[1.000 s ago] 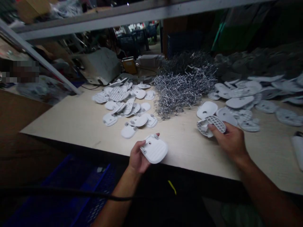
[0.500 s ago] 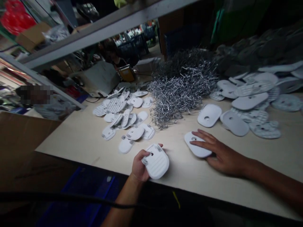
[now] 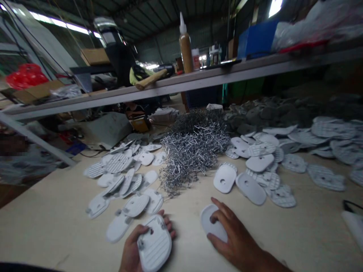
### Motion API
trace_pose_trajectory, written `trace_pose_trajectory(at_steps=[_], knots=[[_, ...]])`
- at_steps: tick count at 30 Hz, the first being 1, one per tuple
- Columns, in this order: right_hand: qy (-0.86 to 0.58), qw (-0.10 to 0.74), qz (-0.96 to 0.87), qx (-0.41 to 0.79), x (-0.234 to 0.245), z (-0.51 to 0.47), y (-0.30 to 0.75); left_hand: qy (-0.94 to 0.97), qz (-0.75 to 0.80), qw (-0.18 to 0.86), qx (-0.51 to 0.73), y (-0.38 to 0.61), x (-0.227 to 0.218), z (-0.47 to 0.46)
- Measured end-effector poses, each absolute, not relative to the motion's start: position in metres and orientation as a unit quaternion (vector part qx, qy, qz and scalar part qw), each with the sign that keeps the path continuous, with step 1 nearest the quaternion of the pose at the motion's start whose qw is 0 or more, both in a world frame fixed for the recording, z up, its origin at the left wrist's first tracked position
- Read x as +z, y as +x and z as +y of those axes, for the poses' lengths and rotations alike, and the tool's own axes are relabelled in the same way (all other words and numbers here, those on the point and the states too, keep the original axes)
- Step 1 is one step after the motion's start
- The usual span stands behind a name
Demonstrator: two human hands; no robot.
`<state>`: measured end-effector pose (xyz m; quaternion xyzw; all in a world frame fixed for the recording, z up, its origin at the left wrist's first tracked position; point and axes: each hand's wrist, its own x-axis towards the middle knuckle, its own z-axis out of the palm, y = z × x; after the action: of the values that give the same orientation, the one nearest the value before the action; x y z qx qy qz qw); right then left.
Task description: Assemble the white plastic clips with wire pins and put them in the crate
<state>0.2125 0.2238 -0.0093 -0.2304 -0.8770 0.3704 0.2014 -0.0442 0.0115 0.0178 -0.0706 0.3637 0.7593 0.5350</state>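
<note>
My left hand (image 3: 134,245) is closed round a white plastic plate (image 3: 154,247) with rounded ends, thumb on top by its small hole. Its upper face is ribbed, with small metal-looking pieces near the far end. Whether a second plate lies under it, I cannot tell. My right hand (image 3: 236,236) grips a smooth white plate (image 3: 208,223) at the table, thumb at the near edge and a bent finger at the hole. Beyond that hand lie loose smooth plates (image 3: 225,177). Left of centre, a heap of similar plates (image 3: 117,162) shows ribbed faces and grey fittings.
A pile of thin metal pins (image 3: 193,147) stands mid-table between the plate heaps. More plates (image 3: 331,128) spread at the right, with darker pieces behind. Over the back of the table runs a shelf (image 3: 170,87) bearing a brown bottle (image 3: 185,49) and a hammer (image 3: 151,79).
The view has tilted up and turned, bringing the shelf top into sight. My right index finger has bent toward the plate's hole. My left hand keeps its plate.
</note>
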Motion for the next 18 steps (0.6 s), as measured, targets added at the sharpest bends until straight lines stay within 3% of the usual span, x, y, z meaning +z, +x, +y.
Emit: trace_pose_trajectory(at_steps=[12,18], knots=[[-0.177,0.205,-0.913,0.306,-0.025,0.236,0.215,-0.088,0.38,0.531,0.752,-0.027,0.039,0.022],[-0.226,0.149,-0.921,0.281,-0.012,0.229,0.215,-0.024,0.375,0.513,0.772,-0.013,0.049,0.017]])
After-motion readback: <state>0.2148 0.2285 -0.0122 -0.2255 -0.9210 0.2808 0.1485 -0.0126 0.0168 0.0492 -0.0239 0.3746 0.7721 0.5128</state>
